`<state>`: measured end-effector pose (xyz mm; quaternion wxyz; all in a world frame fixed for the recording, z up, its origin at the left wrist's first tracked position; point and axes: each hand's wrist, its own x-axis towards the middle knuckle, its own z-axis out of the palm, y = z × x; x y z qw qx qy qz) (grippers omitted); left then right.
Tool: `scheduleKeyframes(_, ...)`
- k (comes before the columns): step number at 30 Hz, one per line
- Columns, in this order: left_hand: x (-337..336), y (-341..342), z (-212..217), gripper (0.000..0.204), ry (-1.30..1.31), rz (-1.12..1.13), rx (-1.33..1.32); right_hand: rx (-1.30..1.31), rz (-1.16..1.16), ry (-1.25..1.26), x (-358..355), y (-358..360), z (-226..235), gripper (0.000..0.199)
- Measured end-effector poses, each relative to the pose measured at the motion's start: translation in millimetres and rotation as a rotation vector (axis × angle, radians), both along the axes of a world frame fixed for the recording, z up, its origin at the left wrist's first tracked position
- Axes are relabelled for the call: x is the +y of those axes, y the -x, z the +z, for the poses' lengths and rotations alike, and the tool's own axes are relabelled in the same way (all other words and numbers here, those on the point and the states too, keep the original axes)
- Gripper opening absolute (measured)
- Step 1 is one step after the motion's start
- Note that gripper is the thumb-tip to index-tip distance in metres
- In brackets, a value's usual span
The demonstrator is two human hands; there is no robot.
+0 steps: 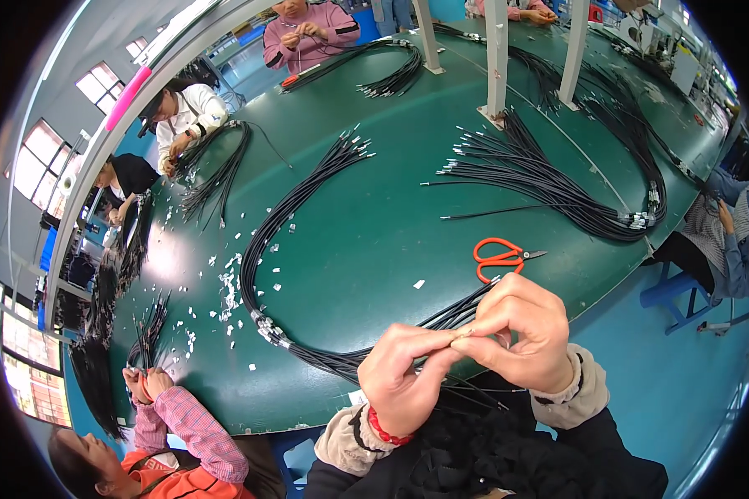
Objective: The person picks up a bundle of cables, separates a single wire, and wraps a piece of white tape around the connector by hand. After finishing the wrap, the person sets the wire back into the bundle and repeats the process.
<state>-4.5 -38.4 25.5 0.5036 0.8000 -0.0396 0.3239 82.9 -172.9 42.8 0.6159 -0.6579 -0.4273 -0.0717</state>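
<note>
Closest to the camera, in the lower middle of the frame, the left hand (pixel 404 374) and the right hand (pixel 520 333) meet, thumbs and fingertips drawn together at one spot. Whatever sits between them is too small to make out, so I cannot tell whether either pinch is clamped on something. A red bracelet (pixel 389 428) circles the left wrist, and beige cuffs (pixel 572 391) show at both wrists.

The bundle of black cables (pixel 248 279) lies on the green table (pixel 374 241), curving from the upper middle down the left of centre to a whitish band (pixel 272 332). From there it runs right, passes behind the left hand and shows again above the joined fingertips, reaching up beside the right hand. Loose dark strands also show just below the grip.

Orange-handled scissors (pixel 520 255) lie just above the right hand, apart from it, blades toward the right of the frame. Small white scraps (pixel 227 291) are scattered left of the bundle. A second cable bundle (pixel 558 187) fans out at upper right, and a co-worker's hands (pixel 148 384) hold dark strands at lower left.
</note>
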Motion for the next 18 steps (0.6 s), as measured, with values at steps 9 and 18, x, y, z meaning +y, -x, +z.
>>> scheduleKeyframes(9,-2,2,1,0.010,0.595,-0.254,0.073,-0.056,-0.035,-0.077,3,0,-3,0.012)
scheduleKeyframes(18,13,2,-3,0.007,0.737,-0.531,0.203,0.190,0.325,-0.113,3,-16,-16,0.011)
